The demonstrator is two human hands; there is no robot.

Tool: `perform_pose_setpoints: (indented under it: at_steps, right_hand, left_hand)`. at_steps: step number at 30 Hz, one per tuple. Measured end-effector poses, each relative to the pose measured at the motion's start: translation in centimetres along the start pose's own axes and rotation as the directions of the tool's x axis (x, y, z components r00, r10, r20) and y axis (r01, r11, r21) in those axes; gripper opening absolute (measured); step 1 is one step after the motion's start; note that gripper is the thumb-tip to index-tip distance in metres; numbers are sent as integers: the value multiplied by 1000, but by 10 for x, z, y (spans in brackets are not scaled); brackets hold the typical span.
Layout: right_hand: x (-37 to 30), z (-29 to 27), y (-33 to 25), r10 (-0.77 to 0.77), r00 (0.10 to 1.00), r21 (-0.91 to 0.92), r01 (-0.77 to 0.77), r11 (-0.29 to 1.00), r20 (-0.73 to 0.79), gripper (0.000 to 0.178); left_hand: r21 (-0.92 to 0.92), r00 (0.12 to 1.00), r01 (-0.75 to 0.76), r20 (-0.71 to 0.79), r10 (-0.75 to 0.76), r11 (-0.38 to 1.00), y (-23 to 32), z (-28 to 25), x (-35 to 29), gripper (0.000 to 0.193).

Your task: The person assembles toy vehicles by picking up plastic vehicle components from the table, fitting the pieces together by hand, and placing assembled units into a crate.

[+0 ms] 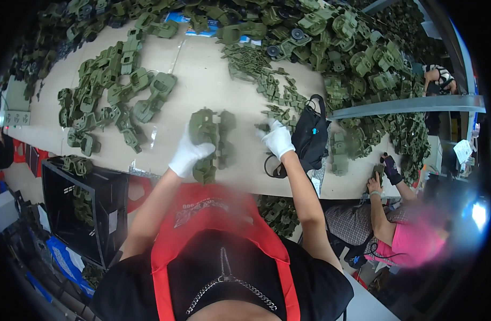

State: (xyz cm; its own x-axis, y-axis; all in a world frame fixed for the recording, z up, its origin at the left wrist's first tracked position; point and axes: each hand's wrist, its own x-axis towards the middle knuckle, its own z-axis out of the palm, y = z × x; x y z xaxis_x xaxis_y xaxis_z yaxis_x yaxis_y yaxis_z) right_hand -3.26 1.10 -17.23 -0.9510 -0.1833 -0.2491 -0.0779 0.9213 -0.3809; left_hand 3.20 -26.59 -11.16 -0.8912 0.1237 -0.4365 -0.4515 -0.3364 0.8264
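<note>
Currently, from my distant seat, I'm watching the left hand (191, 152) in its white glove, well to the left of the black bag (309, 136) on the table (202, 69). It is gripping a green plastic part (204, 125), its thumb lying across the piece. Blur is smearing the part's right side, so I'm not telling whether it is one piece or two. Just left of the bag, the gloved right hand (278, 140) is keeping its fingers narrow; a small dark green bit (262, 128) is showing at the tips, but I cannot tell whether they are pinching it.

Small green pieces (248, 61) are lying beyond the bag to its left, and a heap of larger green parts (382, 64) is piling up to its right. Far left of the bag, more green parts (117, 80) are spreading out, with a black crate (109, 198) standing nearer the wearer. Right of the bag, a co-worker in pink (416, 243) is holding a green piece (378, 172).
</note>
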Motion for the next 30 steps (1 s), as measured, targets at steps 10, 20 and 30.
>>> perform_pose_setpoints:
  at_steps: [10,20,30]
  right_hand:
    - [-42,-63,-119,-168,980,389,112,914,111,51]
    - [-64,-60,-165,128,980,272,-83,959,-150,24]
    - [-64,-51,-165,120,970,423,-20,906,-209,22]
  left_hand:
    - [-115,993,-120,-9,120,986,9,26,-37,57]
    - [46,979,-186,-73,189,982,-11,30,-35,51]
    - [140,967,-196,-134,215,971,-14,39,-38,44]
